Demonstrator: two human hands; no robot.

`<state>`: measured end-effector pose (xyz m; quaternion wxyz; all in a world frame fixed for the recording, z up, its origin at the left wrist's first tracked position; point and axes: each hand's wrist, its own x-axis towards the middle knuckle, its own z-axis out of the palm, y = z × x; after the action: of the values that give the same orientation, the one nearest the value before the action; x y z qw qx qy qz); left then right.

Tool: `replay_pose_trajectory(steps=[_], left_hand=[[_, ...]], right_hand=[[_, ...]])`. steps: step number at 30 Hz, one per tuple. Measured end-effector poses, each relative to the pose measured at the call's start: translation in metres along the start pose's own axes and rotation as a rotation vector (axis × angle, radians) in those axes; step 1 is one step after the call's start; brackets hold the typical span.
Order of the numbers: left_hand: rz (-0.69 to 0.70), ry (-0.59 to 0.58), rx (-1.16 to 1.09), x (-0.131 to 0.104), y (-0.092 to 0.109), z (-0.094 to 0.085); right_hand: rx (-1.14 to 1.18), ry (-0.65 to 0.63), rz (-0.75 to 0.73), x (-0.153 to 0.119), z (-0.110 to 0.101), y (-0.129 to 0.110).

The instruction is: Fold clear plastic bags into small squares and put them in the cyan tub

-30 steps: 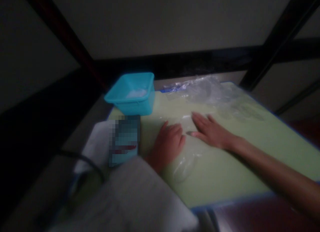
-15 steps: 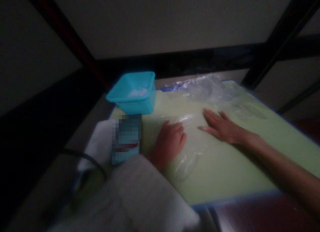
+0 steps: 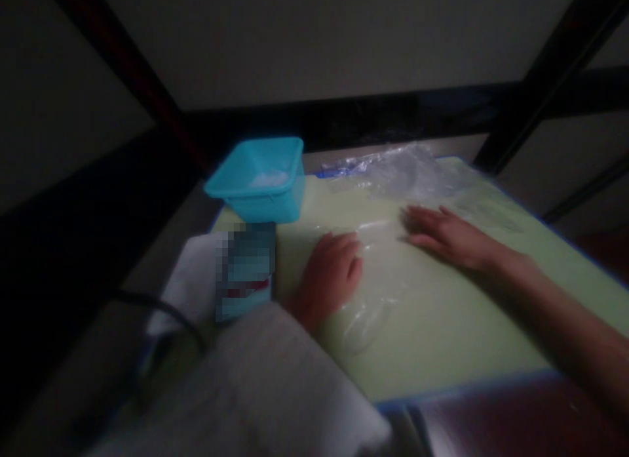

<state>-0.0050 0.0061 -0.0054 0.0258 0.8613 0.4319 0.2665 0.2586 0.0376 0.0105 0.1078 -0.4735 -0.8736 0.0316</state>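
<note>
A clear plastic bag [image 3: 373,319] lies flat on the pale green table mat, its glossy folds catching the light. My left hand [image 3: 334,273] rests palm down on the bag's left part, fingers slightly bent and apart from the thumb. Beyond the bag's right side, my right hand [image 3: 442,234] is laid on the surface with fingers stretched out, their tips blurred. Neither hand visibly grasps anything. Behind my right hand is a heap of crumpled clear plastic [image 3: 413,168].
A turquoise plastic basket [image 3: 289,208] with whitish contents stands at the back left of the mat [image 3: 472,326]. In front of it lies a partly pixelated bluish flat object [image 3: 248,270] beside white cloth or paper [image 3: 189,280]. A dark cable [image 3: 162,306] curves nearby. A wall rises behind.
My right hand has slid slightly away and to the right, its thumb now nearer the fingers. My left hand stays almost in place on the bag.
</note>
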Motion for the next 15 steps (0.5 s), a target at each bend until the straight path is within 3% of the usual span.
replay_pose_trajectory(steps=[3,8,12,15], left_hand=[[0.036,0.053,-0.05,-0.001,0.001,-0.001],[0.058,-0.055,-0.164,-0.006,0.004,-0.009],[-0.021,-0.031,-0.223,-0.008,0.004,-0.019],[-0.088,0.022,-0.261,-0.007,0.003,-0.025]], right_hand=[[0.108,0.042,-0.142,0.003,-0.009,-0.007],[0.404,0.004,-0.316,0.002,-0.015,-0.031],[0.522,-0.116,-0.481,0.0,-0.007,-0.055],[0.478,-0.12,-0.638,-0.002,-0.002,-0.068]])
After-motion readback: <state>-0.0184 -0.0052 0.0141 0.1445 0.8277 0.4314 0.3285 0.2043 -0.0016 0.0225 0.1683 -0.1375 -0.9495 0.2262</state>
